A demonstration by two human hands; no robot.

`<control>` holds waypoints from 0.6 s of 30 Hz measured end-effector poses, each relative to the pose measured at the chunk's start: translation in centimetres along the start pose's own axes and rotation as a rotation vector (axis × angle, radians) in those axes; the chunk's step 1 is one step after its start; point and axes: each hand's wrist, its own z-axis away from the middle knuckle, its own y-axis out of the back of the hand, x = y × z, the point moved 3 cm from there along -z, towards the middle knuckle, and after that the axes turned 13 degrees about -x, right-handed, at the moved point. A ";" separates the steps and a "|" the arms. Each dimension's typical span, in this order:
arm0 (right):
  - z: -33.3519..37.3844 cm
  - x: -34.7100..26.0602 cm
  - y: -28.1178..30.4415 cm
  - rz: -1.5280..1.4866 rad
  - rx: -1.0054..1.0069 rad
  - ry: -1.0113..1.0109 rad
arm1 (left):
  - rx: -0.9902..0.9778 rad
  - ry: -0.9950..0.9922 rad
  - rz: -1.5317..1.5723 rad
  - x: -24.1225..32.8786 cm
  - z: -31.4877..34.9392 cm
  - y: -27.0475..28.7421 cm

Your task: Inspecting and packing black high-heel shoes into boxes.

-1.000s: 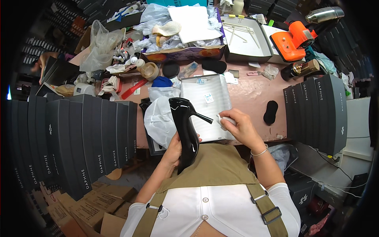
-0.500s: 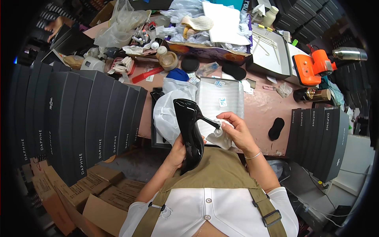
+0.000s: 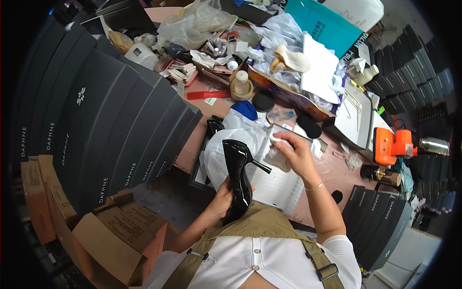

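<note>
My left hand [image 3: 222,198] is closed around a shiny black high-heeled shoe [image 3: 237,168], gripping it near the toe end. The shoe is tilted with its heel end up, and its thin heel points to the right. Off to the right of that heel, my right hand [image 3: 294,153] pinches a white cloth [image 3: 277,158], which is apart from the shoe. Beneath lies an open shoebox [image 3: 196,178] with white tissue paper [image 3: 216,155] and a second black shoe [image 3: 214,126] partly showing. Its pale lid [image 3: 276,190] rests to the right.
Stacks of dark shoeboxes stand at left [image 3: 120,111] and right [image 3: 373,219]. Behind are a red comb [image 3: 208,95], a round black tin [image 3: 263,100] and a carton of crumpled plastic [image 3: 284,90]. An orange device [image 3: 392,146] sits far right. Opened cardboard cartons [image 3: 113,241] are lower left.
My right hand has drawn the white cloth up and away from the shoe's heel. The shoe stays in my left hand. The whole view has swung and tilted.
</note>
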 end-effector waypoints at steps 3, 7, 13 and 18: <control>-7.6 -1.8 0.4 0.234 0.011 0.092 | 0.095 -0.056 0.008 0.1 0.5 0.1; -16.7 -1.0 1.1 0.616 0.176 0.432 | 0.132 -0.091 0.010 0.0 0.6 0.8; -22.5 2.9 1.0 0.890 0.213 0.393 | 0.171 -0.059 0.075 -0.2 1.0 2.0; -22.5 3.8 -0.1 0.989 0.185 0.517 | 0.214 -0.092 0.112 -0.6 0.9 2.7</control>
